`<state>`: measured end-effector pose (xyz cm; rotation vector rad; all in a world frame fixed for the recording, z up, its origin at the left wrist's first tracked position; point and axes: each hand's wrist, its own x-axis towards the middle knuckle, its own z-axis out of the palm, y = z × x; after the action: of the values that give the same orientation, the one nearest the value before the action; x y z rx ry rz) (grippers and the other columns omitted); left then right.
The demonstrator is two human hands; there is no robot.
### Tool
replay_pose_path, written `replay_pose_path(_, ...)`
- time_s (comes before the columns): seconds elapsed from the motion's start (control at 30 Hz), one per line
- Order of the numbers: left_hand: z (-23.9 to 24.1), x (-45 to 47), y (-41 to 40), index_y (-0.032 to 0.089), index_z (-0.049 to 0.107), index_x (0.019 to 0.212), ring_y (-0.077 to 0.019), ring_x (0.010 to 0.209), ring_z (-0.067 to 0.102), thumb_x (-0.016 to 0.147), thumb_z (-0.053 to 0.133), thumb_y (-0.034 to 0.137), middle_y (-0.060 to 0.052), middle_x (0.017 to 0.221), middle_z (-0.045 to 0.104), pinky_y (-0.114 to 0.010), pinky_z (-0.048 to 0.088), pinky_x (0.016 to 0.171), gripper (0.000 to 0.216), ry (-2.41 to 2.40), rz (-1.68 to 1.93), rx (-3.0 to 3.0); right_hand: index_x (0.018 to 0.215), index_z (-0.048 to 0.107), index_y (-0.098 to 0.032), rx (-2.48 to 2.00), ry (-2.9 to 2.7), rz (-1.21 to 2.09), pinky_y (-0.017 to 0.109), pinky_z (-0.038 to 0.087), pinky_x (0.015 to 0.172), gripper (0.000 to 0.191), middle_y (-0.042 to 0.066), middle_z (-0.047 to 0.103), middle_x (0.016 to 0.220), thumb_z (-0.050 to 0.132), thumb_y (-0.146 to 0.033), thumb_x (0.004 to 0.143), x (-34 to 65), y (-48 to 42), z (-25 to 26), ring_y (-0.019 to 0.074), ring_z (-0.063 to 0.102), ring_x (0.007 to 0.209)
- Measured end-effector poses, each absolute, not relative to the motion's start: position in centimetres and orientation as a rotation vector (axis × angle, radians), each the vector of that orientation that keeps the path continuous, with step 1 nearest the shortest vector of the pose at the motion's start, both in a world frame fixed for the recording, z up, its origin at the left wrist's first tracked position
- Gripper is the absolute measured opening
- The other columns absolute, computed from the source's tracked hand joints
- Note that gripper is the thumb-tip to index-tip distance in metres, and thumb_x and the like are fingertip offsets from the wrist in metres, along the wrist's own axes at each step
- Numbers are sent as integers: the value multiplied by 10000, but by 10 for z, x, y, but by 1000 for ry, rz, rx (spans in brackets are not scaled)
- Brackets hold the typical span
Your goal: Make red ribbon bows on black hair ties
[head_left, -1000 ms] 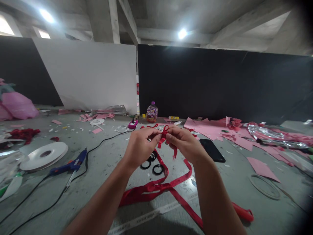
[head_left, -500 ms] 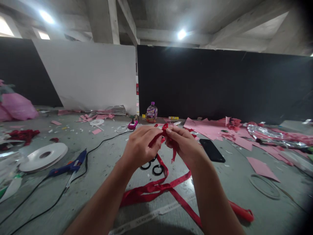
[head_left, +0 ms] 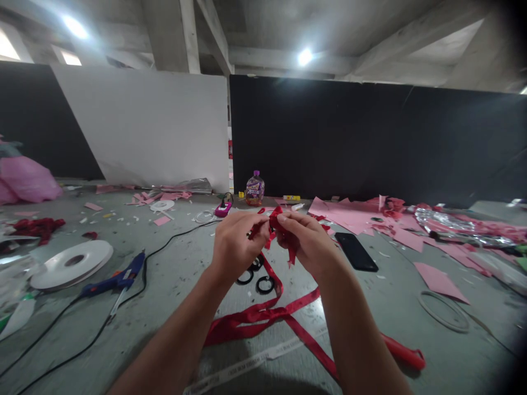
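Observation:
Above the middle of the table, my left hand [head_left: 235, 240] and my right hand [head_left: 308, 240] meet at a gathered piece of red ribbon [head_left: 291, 254]. Both pinch it with closed fingers, and a short notched tail hangs under the right hand. Fingers hide much of the gathered part. Below them, long strands of red ribbon [head_left: 236, 325] cross on the table. Black rings that look like scissor handles [head_left: 264, 285] lie beneath my left hand. A white printed ribbon [head_left: 247, 366] runs along the table near me.
To the left are a blue glue gun [head_left: 117, 280] with its cord and a white ribbon spool [head_left: 73, 264]. A black phone [head_left: 356, 251] and pink paper [head_left: 440, 282] lie right. A purple-capped bottle [head_left: 255, 189] stands at the back. By my right forearm is a red handle-like object [head_left: 405, 352].
My left fingers have curled in closer and lower at the ribbon, while the right hand keeps its pinch. The whole view has shifted very slightly.

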<state>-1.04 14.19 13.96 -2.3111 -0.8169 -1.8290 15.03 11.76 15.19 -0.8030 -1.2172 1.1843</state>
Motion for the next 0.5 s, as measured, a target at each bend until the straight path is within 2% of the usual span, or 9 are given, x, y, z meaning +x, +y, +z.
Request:
replay_pose_path(0.13,140,-4,140,171,694,832,-132,671,621,832,643,223,-15,763,704,-240,492,649,73,-1191,-2339,-2537,783,696,-191,-810,-1243,1115,249,345,502,166,-20,550,623,692,-350,832,150,119,150,98,461,555)
replay_pose_path(0.27,141,-2,141,171,664,880,-107,625,591,865,626,304,7,726,659,-213,476,607,139,-1206,-2777,-2694,792,695,-185,-827,-1276,1062,249,335,511,184,-26,542,617,673,-360,849,149,119,151,94,451,556)
replay_pose_path(0.33,142,-2,141,174,676,939,-117,670,617,877,628,341,-11,782,681,-220,491,634,185,-1154,-2725,-2766,782,687,-182,-851,-1279,1038,249,325,513,193,-27,534,611,671,-363,846,148,119,151,91,446,553)
replay_pose_path(0.4,143,-3,140,175,700,979,-141,750,651,847,680,355,-38,868,707,-239,512,684,224,-1102,-2525,-2795,770,676,-180,-864,-1287,1013,253,322,519,203,-28,527,607,668,-368,846,148,119,152,92,442,553)
replay_pose_path(0.5,144,-5,139,178,729,930,-161,814,658,830,712,327,-51,907,714,-257,515,738,180,-1056,-2309,-2666,774,672,-181,-876,-1314,975,260,315,518,223,-28,517,601,656,-388,854,147,119,151,96,433,547)
